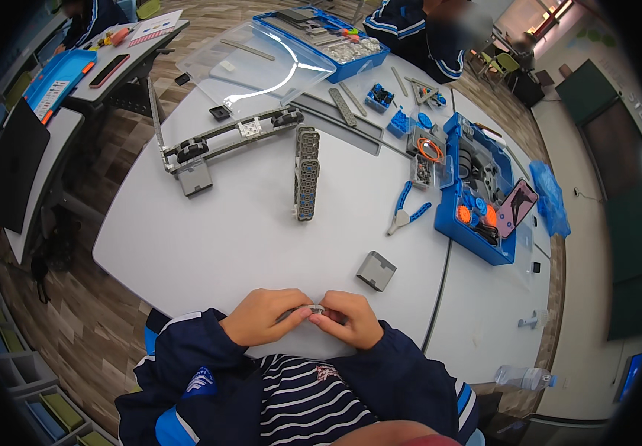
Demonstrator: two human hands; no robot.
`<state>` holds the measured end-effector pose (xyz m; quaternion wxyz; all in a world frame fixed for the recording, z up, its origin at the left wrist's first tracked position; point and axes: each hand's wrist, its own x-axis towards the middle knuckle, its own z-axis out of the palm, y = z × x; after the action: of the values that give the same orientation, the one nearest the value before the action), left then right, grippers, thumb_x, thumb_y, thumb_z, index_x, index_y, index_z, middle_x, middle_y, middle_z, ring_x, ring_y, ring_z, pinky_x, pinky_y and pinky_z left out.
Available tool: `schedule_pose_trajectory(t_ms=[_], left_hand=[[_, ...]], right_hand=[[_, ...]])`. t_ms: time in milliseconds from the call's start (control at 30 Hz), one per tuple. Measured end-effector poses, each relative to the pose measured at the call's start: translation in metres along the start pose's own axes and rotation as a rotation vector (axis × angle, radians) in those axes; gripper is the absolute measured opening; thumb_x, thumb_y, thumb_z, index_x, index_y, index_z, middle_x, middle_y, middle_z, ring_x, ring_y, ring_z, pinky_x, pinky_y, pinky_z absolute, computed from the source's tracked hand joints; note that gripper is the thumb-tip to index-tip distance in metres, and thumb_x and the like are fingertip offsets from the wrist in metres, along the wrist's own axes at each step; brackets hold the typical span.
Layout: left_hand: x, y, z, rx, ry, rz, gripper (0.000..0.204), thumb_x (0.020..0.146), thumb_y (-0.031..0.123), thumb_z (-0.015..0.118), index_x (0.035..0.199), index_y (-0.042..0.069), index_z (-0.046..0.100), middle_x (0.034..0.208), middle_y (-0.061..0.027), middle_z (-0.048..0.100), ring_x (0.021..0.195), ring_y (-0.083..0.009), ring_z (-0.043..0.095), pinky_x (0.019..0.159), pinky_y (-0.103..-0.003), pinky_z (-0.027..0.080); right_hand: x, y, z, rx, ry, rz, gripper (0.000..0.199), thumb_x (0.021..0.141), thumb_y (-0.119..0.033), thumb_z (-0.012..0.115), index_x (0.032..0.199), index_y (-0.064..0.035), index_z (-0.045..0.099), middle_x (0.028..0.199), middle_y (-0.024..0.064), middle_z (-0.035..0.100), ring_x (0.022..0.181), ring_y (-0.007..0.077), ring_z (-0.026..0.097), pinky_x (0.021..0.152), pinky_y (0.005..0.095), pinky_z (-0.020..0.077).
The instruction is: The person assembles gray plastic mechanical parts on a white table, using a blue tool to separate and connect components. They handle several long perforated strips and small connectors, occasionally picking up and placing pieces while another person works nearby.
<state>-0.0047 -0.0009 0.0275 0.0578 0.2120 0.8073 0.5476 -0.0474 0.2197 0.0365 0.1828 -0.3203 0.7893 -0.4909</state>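
Note:
Close to my body at the table's near edge, my left hand point(265, 316) and my right hand point(353, 320) meet, fingers pinched on a small grey building part point(315, 307). My fingers cover most of it, so its exact kind does not show. Just beyond my right hand lies a grey block-shaped module point(376, 271), touched by neither hand. Farther off, a long grey perforated beam assembly point(306, 178) points toward me. To its left rests a grey frame with black wheels point(243, 134), with another grey module point(195, 179) against it.
Blue-handled pliers point(408, 210) lie right of the beam. A blue parts box point(475, 245) with a phone point(517, 206) propped on it stands at right. Behind are a clear lid point(261, 67), a blue tray point(350, 67) and a person point(417, 33). A bottle point(521, 377) is lower right.

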Motion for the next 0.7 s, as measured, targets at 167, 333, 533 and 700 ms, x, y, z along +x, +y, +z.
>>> schedule_pose_trajectory(t_ms=[167,333,533,700], left_hand=[[0.002,0.004,-0.002,0.038,-0.035,0.003,0.029,0.092,0.033,0.065,0.094,0.004,0.064,0.079,-0.0105,0.062,0.068,-0.0279,0.062,0.061,-0.035,0.048],[0.001,-0.002,0.005,0.152,0.051,-0.004,0.034,0.087,0.038,0.072,0.095,0.005,0.065,0.077,-0.0091,0.06,0.064,-0.0266,0.06,0.057,-0.034,0.046],[-0.002,-0.004,0.005,0.181,0.076,0.018,0.037,0.085,0.041,0.073,0.092,0.006,0.066,0.079,-0.0083,0.063,0.064,-0.0272,0.061,0.058,-0.035,0.047],[-0.011,0.001,0.007,0.132,0.091,-0.021,0.039,0.086,0.042,0.073,0.094,0.004,0.068,0.082,-0.0102,0.066,0.067,-0.0285,0.062,0.061,-0.036,0.049]], right_hand=[[0.002,0.001,0.0,0.005,-0.024,0.05,0.023,0.088,-0.021,0.071,0.081,-0.0029,0.059,0.065,0.0071,0.051,0.055,0.0182,0.047,0.053,0.031,0.0383],[0.0,-0.001,0.005,-0.058,0.008,0.083,0.021,0.09,-0.023,0.068,0.085,-0.0038,0.06,0.067,0.0084,0.051,0.056,0.0212,0.049,0.054,0.0325,0.0396],[-0.002,-0.006,0.007,-0.09,0.006,0.103,0.023,0.091,-0.026,0.066,0.086,-0.0039,0.06,0.069,0.0095,0.052,0.059,0.0222,0.051,0.056,0.0341,0.0405],[-0.004,-0.005,0.011,-0.131,-0.021,0.089,0.021,0.092,-0.019,0.066,0.086,-0.0002,0.059,0.069,0.0078,0.052,0.062,0.0136,0.047,0.058,0.0288,0.0393]])
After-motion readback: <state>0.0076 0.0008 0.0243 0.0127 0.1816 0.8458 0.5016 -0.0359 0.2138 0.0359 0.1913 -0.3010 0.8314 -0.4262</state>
